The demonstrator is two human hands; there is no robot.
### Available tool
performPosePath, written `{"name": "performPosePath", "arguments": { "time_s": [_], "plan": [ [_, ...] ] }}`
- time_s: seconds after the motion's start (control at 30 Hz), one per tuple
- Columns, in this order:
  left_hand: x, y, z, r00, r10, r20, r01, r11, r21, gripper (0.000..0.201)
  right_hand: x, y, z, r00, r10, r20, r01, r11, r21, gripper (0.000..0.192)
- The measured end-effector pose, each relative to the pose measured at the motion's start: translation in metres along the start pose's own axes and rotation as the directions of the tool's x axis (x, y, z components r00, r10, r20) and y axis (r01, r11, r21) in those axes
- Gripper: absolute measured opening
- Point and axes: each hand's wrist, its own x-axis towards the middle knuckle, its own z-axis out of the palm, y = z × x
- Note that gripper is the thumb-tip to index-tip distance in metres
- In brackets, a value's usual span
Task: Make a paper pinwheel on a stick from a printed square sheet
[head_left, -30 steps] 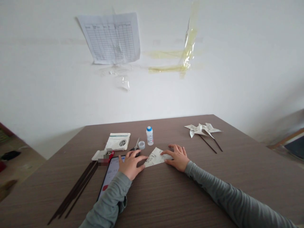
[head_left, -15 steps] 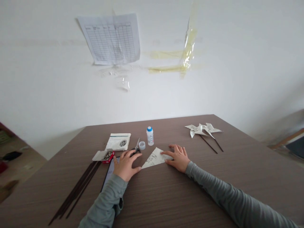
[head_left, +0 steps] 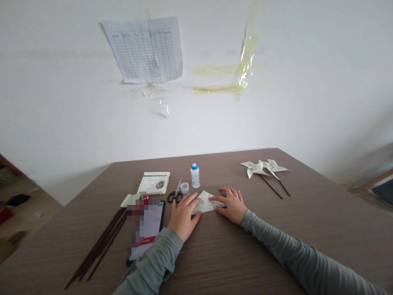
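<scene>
Where the left hand lay over the scissors and the phone half a second ago, it has now shifted onto the folded paper, covering the paper's near-left corner. The phone is thereby uncovered; its screen is blurred and cannot be read. The scissors, just left of the paper, are now fully in view. The right hand has kept its place on the paper's right edge.

Grip, left: fingers spread flat, pressing the paper to the desk, closing on nothing. Grip, right: likewise flat and spread, fingertips on the paper.

The paper lies on the desk between the two hands, just in front of the glue bottle.

Count:
- one folded paper, printed, print too small to read;
- one pair of scissors;
- one white bottle with blue cap, just behind the paper, label not legible;
- one small clear cap, between scissors and bottle;
- one booklet, behind and left of the paper, text illegible;
- one small red-and-white box, left of the scissors;
- two paper pinwheels on dark sticks, well to the right of the paper;
- a bundle of dark sticks, far left of the paper, number uncertain;
- one ruled sheet taped to the wall, entries unreadable.
</scene>
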Motion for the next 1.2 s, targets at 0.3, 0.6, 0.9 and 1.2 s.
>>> {"name": "performPosePath", "arguments": {
  "time_s": [0.3, 0.6, 0.9, 1.2],
  "plan": [
    [0.007, 0.006, 0.015, 0.999, 0.013, -0.039, -0.014, 1.000, -0.019, 0.036, -0.006, -0.009, 0.004, 0.998, 0.017, -0.068, -0.016, 1.000, 0.021, 0.050],
    [0.011, 0.015, 0.002, 1.000, -0.026, -0.001, 0.026, 0.999, -0.037, 0.030, -0.004, -0.014, 0.010, 0.993, 0.025, -0.116, -0.021, 0.999, 0.035, 0.048],
    [0.015, 0.022, -0.018, 0.997, -0.049, 0.061, 0.050, 0.998, -0.024, 0.061, -0.003, -0.016, 0.000, 0.995, 0.070, -0.075, -0.068, 0.997, 0.035, 0.051],
    [0.014, 0.018, -0.031, 0.987, -0.087, 0.137, 0.087, 0.996, 0.005, 0.068, 0.004, 0.006, -0.010, 0.998, 0.060, 0.007, -0.061, 0.998, 0.028, 0.057]
  ]
}}
